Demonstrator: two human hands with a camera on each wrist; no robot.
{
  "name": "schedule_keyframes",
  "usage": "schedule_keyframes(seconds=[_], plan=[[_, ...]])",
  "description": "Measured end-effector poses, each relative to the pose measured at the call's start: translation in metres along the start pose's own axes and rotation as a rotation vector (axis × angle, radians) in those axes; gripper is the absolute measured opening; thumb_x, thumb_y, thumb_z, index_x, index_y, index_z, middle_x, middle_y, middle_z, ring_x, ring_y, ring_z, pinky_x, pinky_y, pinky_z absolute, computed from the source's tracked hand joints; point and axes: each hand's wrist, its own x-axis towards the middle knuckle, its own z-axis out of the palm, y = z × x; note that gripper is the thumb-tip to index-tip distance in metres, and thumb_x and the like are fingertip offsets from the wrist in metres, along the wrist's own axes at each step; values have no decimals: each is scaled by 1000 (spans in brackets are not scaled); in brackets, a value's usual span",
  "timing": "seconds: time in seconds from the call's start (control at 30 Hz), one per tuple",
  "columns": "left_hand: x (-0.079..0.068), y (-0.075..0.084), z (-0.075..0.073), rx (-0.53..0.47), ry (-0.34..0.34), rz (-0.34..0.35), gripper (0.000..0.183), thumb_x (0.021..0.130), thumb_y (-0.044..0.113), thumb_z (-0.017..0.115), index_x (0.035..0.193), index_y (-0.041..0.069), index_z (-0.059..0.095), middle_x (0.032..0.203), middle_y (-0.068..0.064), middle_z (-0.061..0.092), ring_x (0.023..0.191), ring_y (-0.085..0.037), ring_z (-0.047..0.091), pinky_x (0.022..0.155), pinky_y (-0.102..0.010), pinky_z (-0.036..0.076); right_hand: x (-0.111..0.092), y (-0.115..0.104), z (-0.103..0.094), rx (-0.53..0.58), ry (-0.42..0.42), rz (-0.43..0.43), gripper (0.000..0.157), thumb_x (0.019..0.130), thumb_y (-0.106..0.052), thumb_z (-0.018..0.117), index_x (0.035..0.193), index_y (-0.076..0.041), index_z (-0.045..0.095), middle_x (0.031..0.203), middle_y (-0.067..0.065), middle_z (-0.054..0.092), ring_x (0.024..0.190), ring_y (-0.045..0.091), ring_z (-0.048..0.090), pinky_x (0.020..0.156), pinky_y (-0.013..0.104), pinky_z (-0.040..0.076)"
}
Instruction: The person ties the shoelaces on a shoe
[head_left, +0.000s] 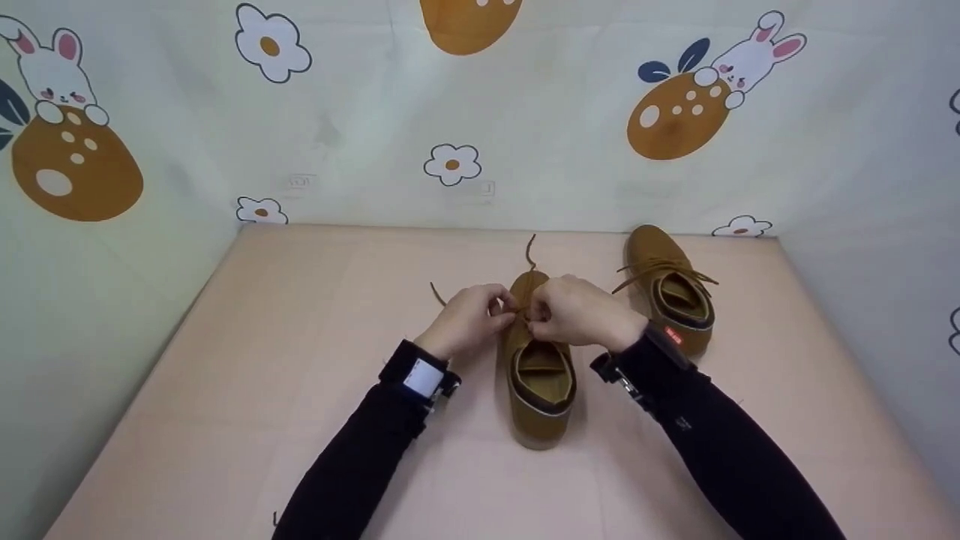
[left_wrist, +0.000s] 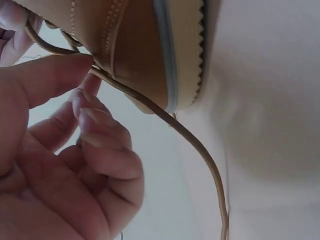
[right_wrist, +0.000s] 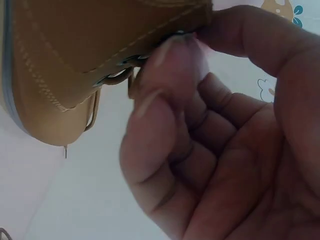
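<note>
A brown lace-up shoe (head_left: 541,429) stands on the table, its toe pointing away from me. Both hands meet over its lacing. My left hand (head_left: 471,319) pinches a brown shoelace (left_wrist: 196,142) between thumb and forefinger, and the loose end hangs past the toe in the left wrist view. From the other side, my right hand (head_left: 581,311) has thumb and forefinger together at the upper eyelets, pinching the lace there; the fingertips hide most of it. In the right wrist view the shoe's side (right_wrist: 55,55) shows stitching and dark-rimmed eyelets.
A matching shoe (head_left: 651,251) with a tied lace stands at the back right, just beyond my right wrist. The pale table (head_left: 300,315) runs back to a wall covering (head_left: 360,135) printed with rabbits and flowers. Another lace end (head_left: 530,251) lies beyond the toe.
</note>
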Motion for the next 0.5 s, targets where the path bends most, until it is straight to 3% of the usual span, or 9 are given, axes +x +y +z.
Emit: schedule_keyframes(seconds=[0.17,0.33,0.43,0.5], plan=[[0,-4,1,56,33,39,7,93,9,69,100,8,70,75,1,58,67,-12,52,64,-28,44,3,-7,-2,-44,-56,120,12,78,-16,66,66,-16,63,62,-7,56,57,12,51,52,29,40],[-2,-6,1,173,87,14,6,89,9,70,94,8,74,76,1,62,71,-16,56,68,-33,48,7,-6,0,9,-81,212,24,77,-21,63,57,-19,51,53,-9,44,51,11,42,46,27,30],[-5,-6,-1,221,72,5,5,87,9,70,88,9,75,79,1,66,75,-19,60,73,-35,50,8,-2,3,74,-58,247,28,78,-23,63,55,-19,48,51,-9,42,48,11,41,45,27,30],[-8,-5,-4,219,20,-13,6,87,10,69,86,10,74,81,1,67,78,-19,61,76,-35,50,8,2,5,110,-28,262,29,80,-23,63,55,-19,49,51,-9,45,48,11,43,47,27,34]])
